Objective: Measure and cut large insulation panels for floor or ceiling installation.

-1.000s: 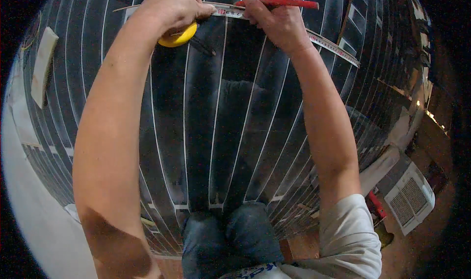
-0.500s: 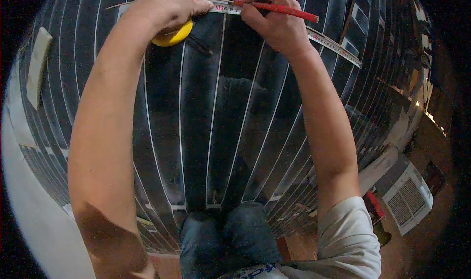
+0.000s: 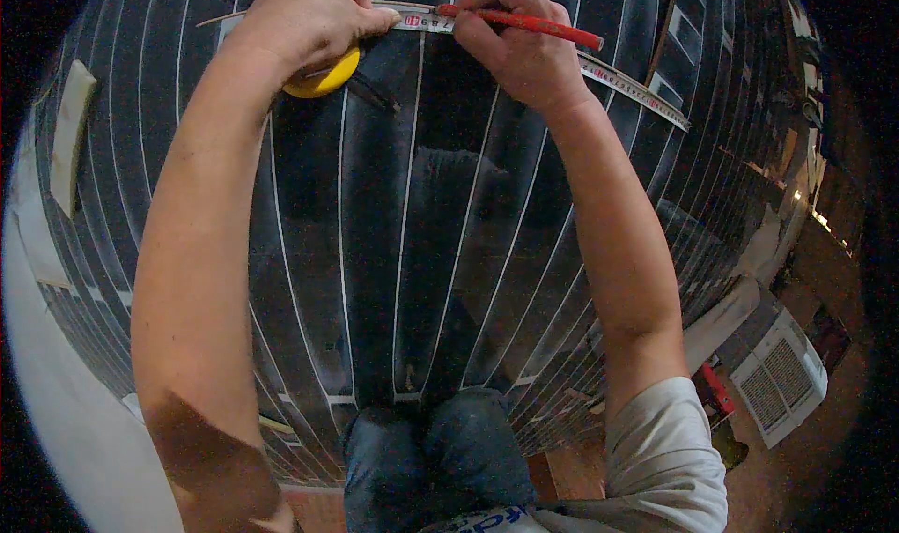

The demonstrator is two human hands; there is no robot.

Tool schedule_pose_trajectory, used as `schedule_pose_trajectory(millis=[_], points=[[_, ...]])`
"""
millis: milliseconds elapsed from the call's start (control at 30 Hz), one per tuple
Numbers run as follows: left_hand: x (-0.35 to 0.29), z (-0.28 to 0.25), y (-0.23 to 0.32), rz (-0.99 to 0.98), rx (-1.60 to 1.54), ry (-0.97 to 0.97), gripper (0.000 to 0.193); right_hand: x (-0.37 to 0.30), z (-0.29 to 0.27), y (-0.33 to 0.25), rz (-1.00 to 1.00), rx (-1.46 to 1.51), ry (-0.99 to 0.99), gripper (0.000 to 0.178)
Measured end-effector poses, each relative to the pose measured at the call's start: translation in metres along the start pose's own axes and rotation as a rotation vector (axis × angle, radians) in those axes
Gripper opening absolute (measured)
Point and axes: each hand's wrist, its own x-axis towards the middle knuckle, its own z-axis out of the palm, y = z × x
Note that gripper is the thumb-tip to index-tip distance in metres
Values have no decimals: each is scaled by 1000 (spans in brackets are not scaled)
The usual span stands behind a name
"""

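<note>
At the top, my left hand (image 3: pixel 304 20) is closed round a yellow tape measure (image 3: pixel 323 76), mostly hidden under the palm. Its thumb presses on the white measuring blade (image 3: pixel 637 91), which runs out to the right beneath my right hand. Between the fingers of my right hand (image 3: pixel 520 51) is a red pencil (image 3: pixel 552 27), held slanting, with its tip at the blade's far edge. A thin pale strip (image 3: pixel 220 19) shows along the blade to the left of my left hand. Underneath lies a dark sheet (image 3: pixel 375 224) with pale lengthwise lines.
A pale flat piece (image 3: pixel 73 140) lies on the sheet at the left. Beyond the sheet at the lower right stands a grey-white box with a grille (image 3: pixel 775 378), beside a red object (image 3: pixel 716 391). My knees (image 3: pixel 426 439) are at the sheet's near edge.
</note>
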Motion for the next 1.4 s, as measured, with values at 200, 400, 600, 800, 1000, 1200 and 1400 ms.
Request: schedule_pose_trajectory(millis=[200, 400, 600, 800, 1000, 1200, 1400], points=[[-8, -1, 3, -12, -63, 15, 28, 0, 0, 0, 1, -31, 1, 15], [-4, 3, -1, 3, -70, 19, 28, -1, -1, 1, 31, 19, 35, 15], [-8, 1, 0, 1, -80, 21, 27, -1, -1, -1, 31, 26, 23, 14], [-10, 3, -1, 11, -88, 6, 28, -1, 0, 2, 12, 13, -1, 15], [-9, -2, -3, 10, -109, -39, 29, -3, 3, 3, 35, 69, 12, 15], [-2, 2, -13, 88, -57, -8, 27, -3, 1, 1, 21, 38, -21, 13], [2, 8, -19, 126, -52, -11, 29, -6, 0, -1, 112, 56, -39, 16]])
